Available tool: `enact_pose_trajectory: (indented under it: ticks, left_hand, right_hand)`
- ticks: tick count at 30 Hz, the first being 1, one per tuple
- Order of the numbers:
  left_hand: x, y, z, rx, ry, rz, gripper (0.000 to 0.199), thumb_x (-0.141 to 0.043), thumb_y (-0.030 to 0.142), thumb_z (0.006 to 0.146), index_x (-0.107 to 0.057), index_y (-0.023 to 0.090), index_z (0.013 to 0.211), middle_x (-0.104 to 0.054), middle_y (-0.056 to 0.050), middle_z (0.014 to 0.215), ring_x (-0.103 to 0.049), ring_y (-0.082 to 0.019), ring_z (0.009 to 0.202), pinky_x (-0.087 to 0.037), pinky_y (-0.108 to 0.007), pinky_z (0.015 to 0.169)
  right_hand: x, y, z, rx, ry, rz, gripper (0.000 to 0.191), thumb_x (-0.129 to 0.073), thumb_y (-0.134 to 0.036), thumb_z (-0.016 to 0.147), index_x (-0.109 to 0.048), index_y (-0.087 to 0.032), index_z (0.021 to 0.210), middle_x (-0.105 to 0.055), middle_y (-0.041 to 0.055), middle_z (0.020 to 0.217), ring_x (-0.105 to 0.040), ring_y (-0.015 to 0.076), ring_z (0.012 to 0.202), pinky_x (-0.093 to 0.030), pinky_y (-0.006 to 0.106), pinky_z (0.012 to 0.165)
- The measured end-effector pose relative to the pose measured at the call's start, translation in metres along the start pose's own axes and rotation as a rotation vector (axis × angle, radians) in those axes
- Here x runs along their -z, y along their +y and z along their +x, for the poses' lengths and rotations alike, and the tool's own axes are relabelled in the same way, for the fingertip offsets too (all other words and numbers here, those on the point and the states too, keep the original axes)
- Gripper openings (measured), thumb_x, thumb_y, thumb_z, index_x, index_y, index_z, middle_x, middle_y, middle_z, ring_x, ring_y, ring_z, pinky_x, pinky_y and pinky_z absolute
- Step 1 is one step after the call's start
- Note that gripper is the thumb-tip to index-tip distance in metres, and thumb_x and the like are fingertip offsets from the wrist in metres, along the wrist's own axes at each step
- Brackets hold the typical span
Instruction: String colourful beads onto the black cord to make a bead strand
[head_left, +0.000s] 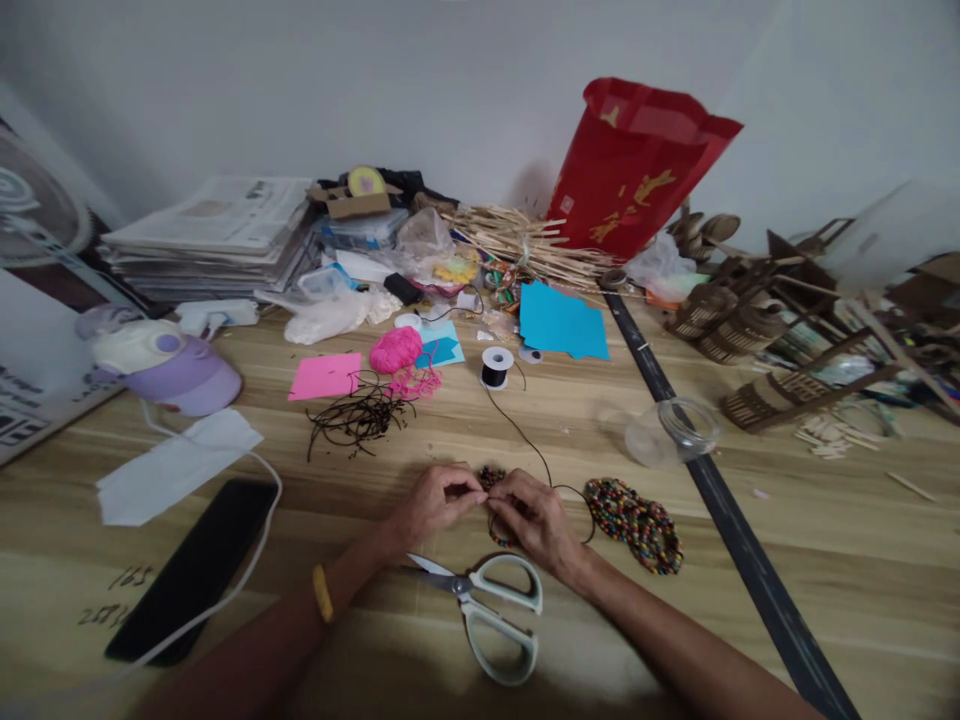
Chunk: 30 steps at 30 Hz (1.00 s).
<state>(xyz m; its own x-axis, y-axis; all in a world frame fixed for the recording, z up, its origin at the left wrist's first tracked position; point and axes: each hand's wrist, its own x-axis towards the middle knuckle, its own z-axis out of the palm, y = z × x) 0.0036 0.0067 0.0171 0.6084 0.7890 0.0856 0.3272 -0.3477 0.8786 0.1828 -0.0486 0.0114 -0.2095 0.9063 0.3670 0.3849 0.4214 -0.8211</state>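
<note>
My left hand (pixel 442 497) and my right hand (pixel 536 515) meet fingertip to fingertip over the table, both closed in a pinch. Between them is thin black cord (pixel 531 443), which runs down from a white spool (pixel 496 368) and loops out past the right hand. A small string of multicoloured beads (pixel 501 535) shows behind and below the fingertips, partly hidden by the right hand. To the right of that hand lies a coiled heap of bead strands (pixel 636 525). Scissors with pale green handles (pixel 501 610) rest, slightly open, just below both hands.
Cut black cords (pixel 360 415), pink yarn (pixel 396 350) and blue paper (pixel 564 320) lie beyond my hands. A phone (pixel 195 570) and a white cable (pixel 264 540) are at left. Clear rolls (pixel 686 430) sit right, near a dark strip (pixel 724 510). Newspapers (pixel 217 225) and a red bag (pixel 637 165) stand behind.
</note>
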Motion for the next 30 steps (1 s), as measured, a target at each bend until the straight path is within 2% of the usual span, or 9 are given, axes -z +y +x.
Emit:
enact_pose_trajectory:
  ticks: [4,12,18,22,30]
  left_hand:
    - [0.002,0.0,0.001,-0.015,0.013,0.018,0.015,-0.059,0.022,0.078,-0.067,0.013,0.069,-0.064,-0.004,0.068,-0.057,-0.014,0.067,-0.041,-0.023,0.065]
    - [0.007,-0.008,0.008,0.045,0.146,0.079,0.013,-0.058,0.018,0.078,-0.067,0.012,0.071,-0.067,-0.005,0.07,-0.059,-0.016,0.069,-0.043,-0.024,0.066]
    - [0.005,-0.012,0.009,0.02,0.08,0.305,0.013,-0.058,0.01,0.077,-0.07,0.014,0.08,-0.069,-0.006,0.081,-0.061,-0.016,0.078,-0.045,-0.025,0.073]
    - [0.005,-0.008,0.009,0.009,0.029,0.422,0.013,-0.06,0.012,0.078,-0.07,0.015,0.085,-0.068,-0.006,0.084,-0.061,-0.017,0.08,-0.044,-0.026,0.075]
    - [0.004,-0.005,0.009,-0.013,0.021,0.443,0.011,-0.059,0.011,0.079,-0.069,0.015,0.079,-0.068,-0.005,0.081,-0.06,-0.016,0.078,-0.044,-0.026,0.074]
  right_hand:
    - [0.0,0.003,-0.001,-0.004,0.002,0.0,0.014,-0.051,-0.023,0.091,-0.061,-0.018,0.082,-0.059,0.0044,0.077,-0.057,0.0157,0.073,-0.046,0.026,0.067]
    - [0.001,0.011,-0.003,0.022,0.039,0.0,0.012,-0.05,-0.02,0.091,-0.059,-0.019,0.084,-0.057,0.0046,0.081,-0.055,0.0165,0.078,-0.045,0.027,0.07]
    - [-0.002,0.013,-0.002,0.005,0.105,-0.007,0.009,-0.052,-0.023,0.09,-0.059,-0.019,0.085,-0.058,0.0036,0.078,-0.056,0.0155,0.073,-0.046,0.025,0.066]
    - [-0.004,0.013,-0.003,-0.001,0.098,-0.004,0.009,-0.052,-0.024,0.09,-0.059,-0.019,0.088,-0.059,0.0038,0.078,-0.056,0.0156,0.073,-0.046,0.025,0.066]
    - [-0.004,0.013,-0.002,0.035,0.081,0.007,0.012,-0.05,-0.025,0.091,-0.059,-0.019,0.086,-0.058,0.0046,0.078,-0.056,0.0166,0.074,-0.046,0.027,0.067]
